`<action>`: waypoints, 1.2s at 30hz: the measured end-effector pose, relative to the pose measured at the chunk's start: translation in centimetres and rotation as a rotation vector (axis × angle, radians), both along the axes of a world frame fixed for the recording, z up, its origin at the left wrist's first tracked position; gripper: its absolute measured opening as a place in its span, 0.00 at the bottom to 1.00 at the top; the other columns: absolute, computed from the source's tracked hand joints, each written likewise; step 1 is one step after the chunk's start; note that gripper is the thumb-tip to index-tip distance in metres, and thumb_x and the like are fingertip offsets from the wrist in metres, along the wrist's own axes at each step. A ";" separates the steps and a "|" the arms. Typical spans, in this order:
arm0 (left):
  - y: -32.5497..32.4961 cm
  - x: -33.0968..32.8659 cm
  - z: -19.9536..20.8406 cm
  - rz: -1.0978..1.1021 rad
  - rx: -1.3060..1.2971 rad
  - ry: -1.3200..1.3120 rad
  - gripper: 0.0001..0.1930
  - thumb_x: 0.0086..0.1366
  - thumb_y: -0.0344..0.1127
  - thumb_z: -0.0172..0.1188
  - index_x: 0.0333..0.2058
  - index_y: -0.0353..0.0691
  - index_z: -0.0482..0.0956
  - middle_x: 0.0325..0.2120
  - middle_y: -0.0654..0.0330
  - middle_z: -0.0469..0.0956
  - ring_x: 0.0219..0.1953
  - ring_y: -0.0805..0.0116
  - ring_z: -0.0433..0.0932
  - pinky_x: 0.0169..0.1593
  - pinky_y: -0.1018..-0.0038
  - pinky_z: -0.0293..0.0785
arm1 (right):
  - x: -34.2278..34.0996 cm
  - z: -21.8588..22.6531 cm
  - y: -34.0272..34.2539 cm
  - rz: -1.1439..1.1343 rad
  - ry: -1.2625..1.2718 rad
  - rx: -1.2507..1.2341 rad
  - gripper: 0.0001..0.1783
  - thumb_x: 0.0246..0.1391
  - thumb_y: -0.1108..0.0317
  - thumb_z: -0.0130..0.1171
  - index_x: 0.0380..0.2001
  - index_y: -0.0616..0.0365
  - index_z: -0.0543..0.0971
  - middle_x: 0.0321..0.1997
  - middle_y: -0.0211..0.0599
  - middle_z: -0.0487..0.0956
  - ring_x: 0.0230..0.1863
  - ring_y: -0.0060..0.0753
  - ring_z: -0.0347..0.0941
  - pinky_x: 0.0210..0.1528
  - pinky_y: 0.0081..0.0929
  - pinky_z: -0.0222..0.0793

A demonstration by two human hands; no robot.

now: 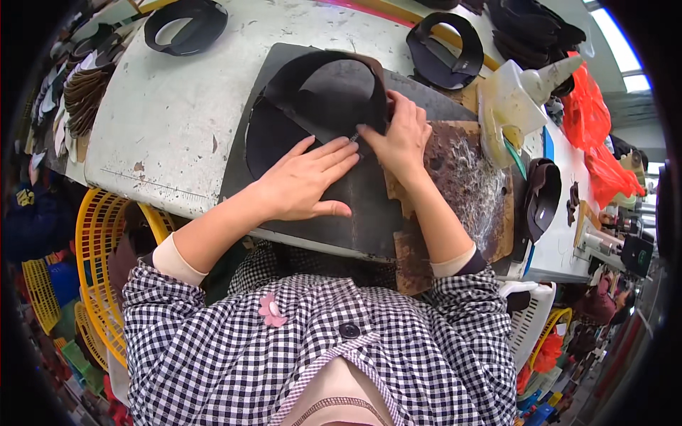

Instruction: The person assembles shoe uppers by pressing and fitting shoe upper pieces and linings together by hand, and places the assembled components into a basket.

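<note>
A black, ring-shaped piece that looks like a shoe upper (pixel 280 138) lies on a dark board (pixel 355 220) in front of me. Its wide, flat end points left, and a raised band curves round the far side. My left hand (pixel 302 177) rests flat on its near edge, fingers stretched toward the right. At the right end of the band, my right hand (pixel 403 138) grips the edge, thumb on the near side and fingers behind. The fingertips of my left hand almost meet my right thumb.
A glue-stained board (pixel 462 192) lies to the right, with a cloudy glue bottle (pixel 508 106) beyond it. Similar black uppers lie at far left (pixel 186 27), far right (pixel 444 60) and right (pixel 543 195). A yellow basket (pixel 92 263) stands at the table's left front.
</note>
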State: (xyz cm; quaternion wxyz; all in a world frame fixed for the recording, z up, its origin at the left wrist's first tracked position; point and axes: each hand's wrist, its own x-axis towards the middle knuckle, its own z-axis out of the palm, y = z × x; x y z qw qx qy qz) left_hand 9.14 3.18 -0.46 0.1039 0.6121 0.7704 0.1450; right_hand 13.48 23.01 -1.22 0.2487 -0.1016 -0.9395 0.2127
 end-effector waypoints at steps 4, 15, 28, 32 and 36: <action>-0.5 -0.4 0.5 -0.071 -0.001 0.003 0.41 0.56 0.58 0.54 0.61 0.35 0.55 0.63 0.55 0.54 0.66 0.61 0.50 0.62 0.50 0.49 | -2.3 -0.3 2.1 -0.142 -0.126 0.020 0.27 0.37 0.56 0.68 0.43 0.49 0.73 0.37 0.32 0.76 0.48 0.38 0.64 0.48 0.41 0.51; 0.6 0.2 2.8 -0.042 -0.054 -0.424 0.45 0.50 0.54 0.63 0.60 0.34 0.56 0.63 0.48 0.51 0.66 0.56 0.50 0.63 0.50 0.49 | -5.8 0.4 2.9 0.008 -0.129 0.004 0.27 0.40 0.45 0.65 0.40 0.49 0.77 0.31 0.33 0.78 0.41 0.37 0.71 0.43 0.37 0.60; -3.0 -12.4 -3.4 0.630 0.067 -0.043 0.24 0.63 0.52 0.48 0.57 0.61 0.65 0.65 0.56 0.45 0.67 0.48 0.38 0.58 0.34 0.44 | -2.4 -1.1 -11.2 0.457 -0.166 0.243 0.44 0.47 0.46 0.57 0.58 0.69 0.59 0.65 0.54 0.54 0.69 0.50 0.44 0.64 0.55 0.43; -3.3 -13.6 -2.5 0.580 0.004 -0.125 0.23 0.64 0.58 0.44 0.55 0.61 0.69 0.66 0.59 0.44 0.68 0.51 0.35 0.59 0.35 0.40 | -2.2 -0.6 -11.4 0.511 -0.158 0.259 0.44 0.48 0.45 0.55 0.58 0.69 0.60 0.65 0.52 0.55 0.69 0.49 0.45 0.64 0.55 0.42; -3.5 -14.2 -2.8 0.599 0.009 -0.054 0.25 0.63 0.61 0.43 0.55 0.63 0.69 0.66 0.58 0.45 0.68 0.52 0.35 0.59 0.35 0.36 | 0.1 0.7 -12.0 0.798 -0.268 0.160 0.38 0.46 0.48 0.57 0.55 0.64 0.65 0.64 0.48 0.60 0.68 0.43 0.49 0.64 0.56 0.43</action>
